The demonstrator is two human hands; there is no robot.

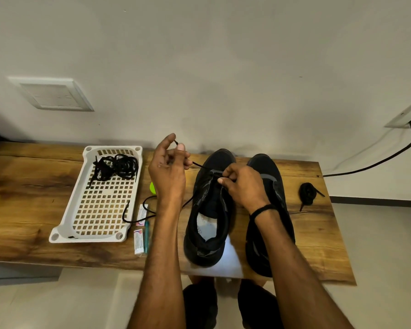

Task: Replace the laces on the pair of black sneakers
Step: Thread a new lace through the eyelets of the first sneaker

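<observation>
Fingers (180,147) of the left hand (167,172) pinch the tip of a black lace (197,164) and hold it up and away. The right hand (244,186), fingers curled, appears to pinch the same lace at the front eyelets of a black sneaker (209,210) directly beneath it on a wooden bench (22,186). The step looks best done by drawing the lace flat through the eyelet with both ends matched in length; the other end trails loose below the left wrist. Counted: two sneakers, the second sneaker (271,176) just beyond the right knuckles; one lace in work; one coiled lace (306,192) farther out that side; one tangle of laces (116,167), number unclear, in one white tray (67,210) beyond the left hand; two small packets (141,214) beside the left forearm.
</observation>
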